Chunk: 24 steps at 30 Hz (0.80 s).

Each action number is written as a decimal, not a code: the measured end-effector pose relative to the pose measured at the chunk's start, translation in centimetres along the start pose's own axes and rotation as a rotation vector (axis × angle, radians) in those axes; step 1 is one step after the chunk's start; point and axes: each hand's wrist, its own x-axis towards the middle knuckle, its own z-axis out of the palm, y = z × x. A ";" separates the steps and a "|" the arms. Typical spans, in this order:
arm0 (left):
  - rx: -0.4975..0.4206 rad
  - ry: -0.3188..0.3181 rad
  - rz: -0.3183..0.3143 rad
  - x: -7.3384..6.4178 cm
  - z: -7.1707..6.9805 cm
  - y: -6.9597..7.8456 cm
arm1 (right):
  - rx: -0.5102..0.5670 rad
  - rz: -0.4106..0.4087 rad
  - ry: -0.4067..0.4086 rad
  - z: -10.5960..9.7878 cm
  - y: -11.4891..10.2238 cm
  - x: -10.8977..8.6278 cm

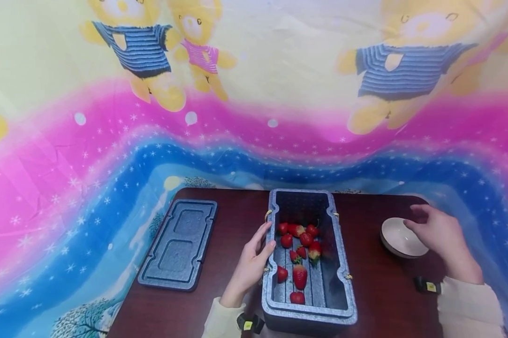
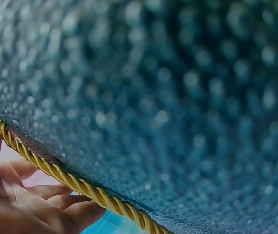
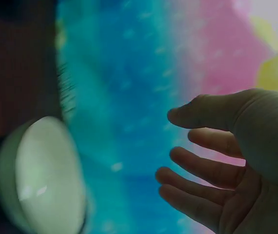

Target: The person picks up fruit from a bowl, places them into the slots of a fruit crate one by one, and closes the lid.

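A long grey foam box [image 1: 308, 314] with gold cord at its sides stands on the table, holding several strawberries [image 1: 299, 277]. My left hand [image 1: 251, 263] rests against the box's left wall, thumb near the rim. In the left wrist view the speckled wall [image 2: 153, 97] fills most of the frame, with a twisted gold cord [image 2: 80, 185] in front of the spread fingers. Toward the right, a white bowl [image 1: 401, 237] sits on the table with nothing seen inside. Just above its right side hovers my right hand [image 1: 441, 234]; the right wrist view shows its fingers apart, holding nothing.
A grey lid [image 1: 179, 244] with two recessed panels lies flat on the left of the dark red-brown table [image 1: 232, 211]. Behind the table hangs a printed cloth [image 1: 254, 126] with bears. Black straps with yellow labels are at both wrists.
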 end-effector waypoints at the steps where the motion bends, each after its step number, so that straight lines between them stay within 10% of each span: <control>1: -0.001 0.002 -0.005 0.0 0.0 0.0 | -0.009 0.008 -0.006 0.6 0.7 -0.1; 9: -0.030 0.004 -0.024 -0.1 0.1 0.2 | -0.010 0.119 -0.122 5.3 5.0 -0.8; 24: -0.040 -0.003 -0.035 -0.1 0.0 -0.1 | -0.040 0.153 -0.308 7.5 6.2 0.4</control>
